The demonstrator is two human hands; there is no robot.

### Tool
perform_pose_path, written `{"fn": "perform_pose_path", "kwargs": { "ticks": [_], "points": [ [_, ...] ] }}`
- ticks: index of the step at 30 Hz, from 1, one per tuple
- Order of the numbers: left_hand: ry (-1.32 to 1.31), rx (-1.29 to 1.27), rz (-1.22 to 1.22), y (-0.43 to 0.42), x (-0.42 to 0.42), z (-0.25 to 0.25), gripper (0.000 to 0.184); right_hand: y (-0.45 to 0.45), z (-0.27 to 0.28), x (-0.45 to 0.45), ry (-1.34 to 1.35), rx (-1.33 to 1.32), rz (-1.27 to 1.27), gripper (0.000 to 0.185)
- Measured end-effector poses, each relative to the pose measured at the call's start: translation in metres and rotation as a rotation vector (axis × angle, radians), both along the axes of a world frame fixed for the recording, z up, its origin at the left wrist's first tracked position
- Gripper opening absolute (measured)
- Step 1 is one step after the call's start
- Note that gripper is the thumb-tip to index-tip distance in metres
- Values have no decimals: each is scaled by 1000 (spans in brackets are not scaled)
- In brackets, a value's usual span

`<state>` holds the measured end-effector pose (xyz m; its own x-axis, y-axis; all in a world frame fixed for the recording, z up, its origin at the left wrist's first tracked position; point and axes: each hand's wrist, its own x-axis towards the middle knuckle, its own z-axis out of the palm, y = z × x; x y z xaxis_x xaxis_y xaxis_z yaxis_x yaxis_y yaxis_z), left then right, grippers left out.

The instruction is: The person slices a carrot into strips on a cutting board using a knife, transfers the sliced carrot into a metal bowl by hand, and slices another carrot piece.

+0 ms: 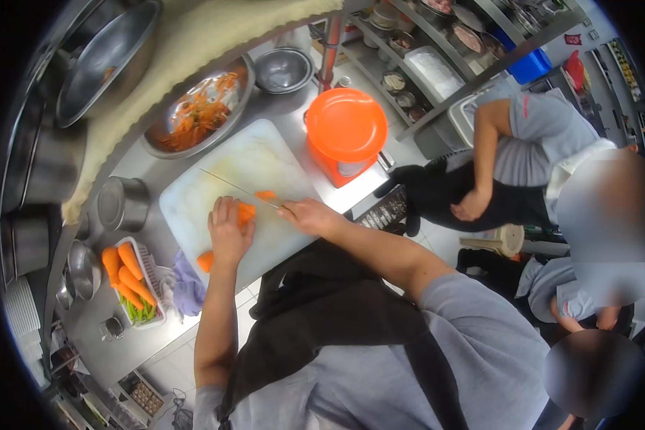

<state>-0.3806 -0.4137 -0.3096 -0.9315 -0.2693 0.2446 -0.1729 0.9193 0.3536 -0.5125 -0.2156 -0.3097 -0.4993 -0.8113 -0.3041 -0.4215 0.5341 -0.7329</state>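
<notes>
My right hand (307, 216) grips a knife (229, 185) by its handle, and the thin blade reaches up and left over the white cutting board (283, 154). With its fingers curled over a piece of carrot (245, 213), my left hand (228, 226) presses on the board, left of the knife handle. A smaller cut carrot piece (266, 195) lies beside the blade, close to my right hand. Another carrot chunk (206, 261) rests at the board's lower left edge, by my left wrist.
A white basket (150, 276) of whole carrots (131, 269) and a purple cloth (186, 285) lie left of the board. Beyond it stand a metal bowl (245, 93) with orange peelings and an orange container (345, 125). Two co-workers (545, 136) are at right.
</notes>
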Motion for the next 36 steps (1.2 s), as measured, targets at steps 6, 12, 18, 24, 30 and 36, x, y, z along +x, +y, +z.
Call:
{"fn": "perform_pose_path", "kwargs": {
  "ticks": [6,12,18,24,30,36],
  "points": [
    [-141,-51,11,1,11,-41,59,4,-2,7,-35,-15,-28,43],
    [-131,-30,86,8,8,-40,61,-6,11,6,21,81,30,41],
    [54,67,171,14,20,-19,63,-10,15,6,53,80,79,39],
    [138,229,235,6,39,-16,52,-9,13,3,119,115,120,37],
    [184,207,268,13,37,-17,43,-15,23,-6,116,90,186,33],
    [114,200,276,12,31,-13,34,-12,23,-7,119,87,240,33]
  ]
}}
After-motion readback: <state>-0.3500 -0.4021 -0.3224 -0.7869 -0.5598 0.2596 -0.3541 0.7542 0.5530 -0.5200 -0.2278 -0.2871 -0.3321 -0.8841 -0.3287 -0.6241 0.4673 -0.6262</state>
